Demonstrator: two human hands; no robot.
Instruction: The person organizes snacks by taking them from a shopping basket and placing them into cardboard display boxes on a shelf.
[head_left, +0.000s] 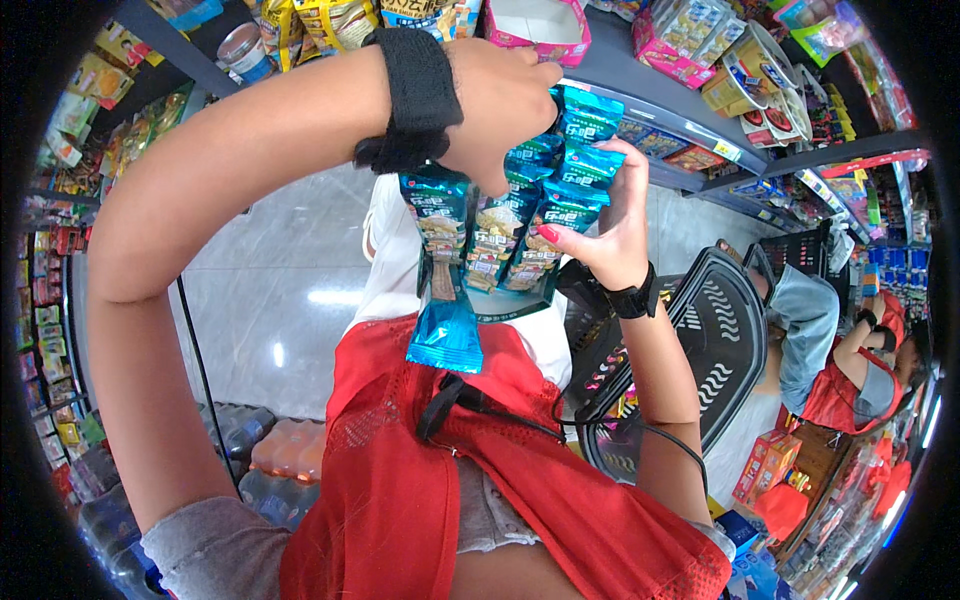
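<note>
Several shiny teal snack packets (491, 240) stand in rows in a dark green display box (517, 309) in front of my body. My left hand (499, 112) reaches over the far side of the packets, its thumb down against them; whether it grips any is hidden. At the right side of the rows, my right hand (619, 225) holds packets, thumb on their front and fingers at their top. One teal packet (446, 330) sticks out over the box's near edge, towards my red vest (390, 465).
Beyond my hands runs a shelf (622, 71) with an open pink carton (536, 34) and bagged snacks (337, 22). Black plastic baskets (712, 345) stand at my right. Farther right a person in a red vest (847, 382) is low down. Shrink-wrapped bottles (289, 450) lie at left.
</note>
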